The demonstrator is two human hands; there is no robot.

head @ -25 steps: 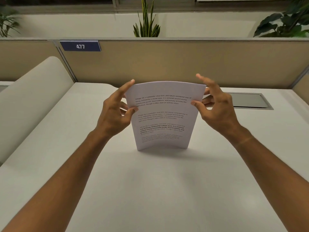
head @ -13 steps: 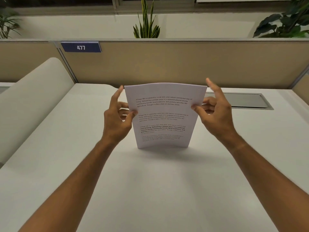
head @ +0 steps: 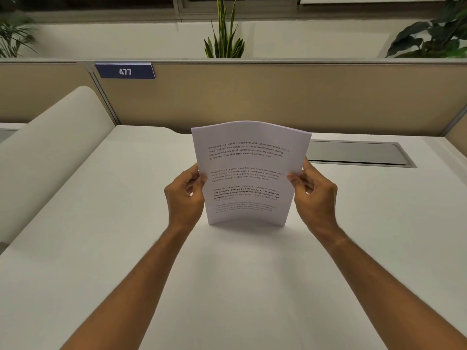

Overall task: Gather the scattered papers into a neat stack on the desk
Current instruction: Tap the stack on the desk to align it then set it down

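A stack of white printed papers (head: 249, 162) stands upright on its bottom edge on the white desk (head: 227, 286), bowed slightly toward me, with the text facing me. My left hand (head: 185, 195) pinches the stack's left edge about halfway up. On the opposite edge, at the same height, my right hand (head: 313, 192) grips the stack. I see no loose sheets elsewhere on the desk.
A grey cable hatch (head: 353, 152) is set in the desk at the back right. A beige partition (head: 252, 97) with a blue "477" sign (head: 125, 71) closes the back. A rounded white divider (head: 48, 147) rises on the left. Plants stand behind the partition.
Both hands slid down the stack's side edges and closed on them; before, the fingers were spread near the top corners. The stack stays upright on the desk.
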